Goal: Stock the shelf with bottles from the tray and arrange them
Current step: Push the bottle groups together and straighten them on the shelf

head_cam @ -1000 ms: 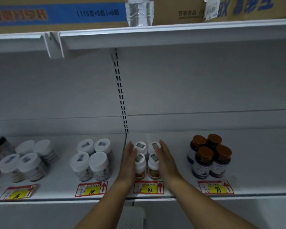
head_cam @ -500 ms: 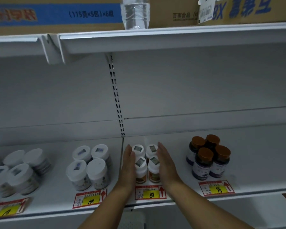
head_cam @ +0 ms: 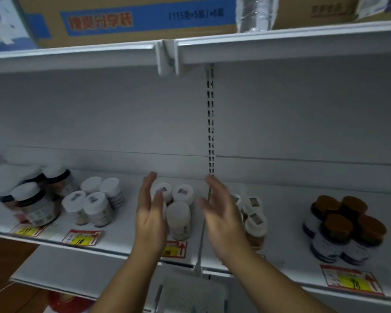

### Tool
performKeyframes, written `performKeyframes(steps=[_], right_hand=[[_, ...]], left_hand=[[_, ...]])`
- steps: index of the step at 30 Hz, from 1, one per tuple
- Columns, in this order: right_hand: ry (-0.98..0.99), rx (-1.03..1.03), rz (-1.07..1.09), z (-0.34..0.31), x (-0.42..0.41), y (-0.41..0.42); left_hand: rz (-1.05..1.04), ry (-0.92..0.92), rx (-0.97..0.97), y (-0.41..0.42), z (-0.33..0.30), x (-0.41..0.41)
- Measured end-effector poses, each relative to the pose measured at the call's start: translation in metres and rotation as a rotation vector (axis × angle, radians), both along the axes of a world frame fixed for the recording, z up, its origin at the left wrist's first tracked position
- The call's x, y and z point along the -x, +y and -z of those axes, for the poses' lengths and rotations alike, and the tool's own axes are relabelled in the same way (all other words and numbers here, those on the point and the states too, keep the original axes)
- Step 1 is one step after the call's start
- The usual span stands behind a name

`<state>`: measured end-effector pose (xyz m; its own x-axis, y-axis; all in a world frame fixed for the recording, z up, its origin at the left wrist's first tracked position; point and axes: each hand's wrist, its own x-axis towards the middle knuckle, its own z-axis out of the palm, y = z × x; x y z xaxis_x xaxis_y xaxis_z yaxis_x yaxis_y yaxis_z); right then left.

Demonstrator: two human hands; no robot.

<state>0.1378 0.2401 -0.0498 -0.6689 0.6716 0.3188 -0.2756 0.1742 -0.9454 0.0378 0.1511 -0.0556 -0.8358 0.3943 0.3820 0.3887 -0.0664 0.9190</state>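
A cluster of white-capped bottles (head_cam: pixel 179 212) stands on the white shelf (head_cam: pixel 122 247) above a red and yellow price tag (head_cam: pixel 175 249). My left hand (head_cam: pixel 150 213) is flat and upright against the cluster's left side, hiding its front left bottle. My right hand (head_cam: pixel 221 214) is held upright with straight fingers a little to the right of the cluster, apart from it. Behind that hand stand several small white-capped bottles (head_cam: pixel 254 222). Neither hand holds anything.
Dark bottles with brown caps (head_cam: pixel 343 229) stand at the right. Two more white-capped groups (head_cam: pixel 95 204) (head_cam: pixel 35 197) fill the left. Cardboard boxes (head_cam: pixel 133 19) and a clear bottle (head_cam: pixel 254 13) sit on the shelf above. A pale tray-like edge (head_cam: pixel 190 294) shows below.
Both hands left the small bottles over the 88 tag and moved left to the larger white-capped cluster. They spread wider apart. The camera swung left and the frame is blurred.
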Motion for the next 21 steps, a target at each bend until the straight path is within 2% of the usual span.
performKeyframes(steps=[2,5,8,13,16,21], right_hand=[[-0.201,0.096,-0.040,0.017,0.014,-0.002],[-0.381,0.056,0.006,0.039,0.037,-0.003],[-0.355,0.120,0.080,0.049,0.065,-0.014],[-0.223,0.287,0.201,0.057,0.092,-0.020],[-0.165,0.351,0.251,0.061,0.095,-0.020],[-0.155,0.316,0.288,0.062,0.096,-0.022]], left_hand=[[-0.011,-0.078,0.016,-0.013,0.015,0.024],[0.032,-0.277,-0.031,-0.023,0.039,0.062],[0.096,-0.383,0.014,-0.025,0.054,0.090],[0.457,-0.537,0.008,-0.013,0.067,0.102],[0.483,-0.502,0.003,-0.005,0.072,0.102],[0.508,-0.544,0.000,-0.005,0.075,0.105]])
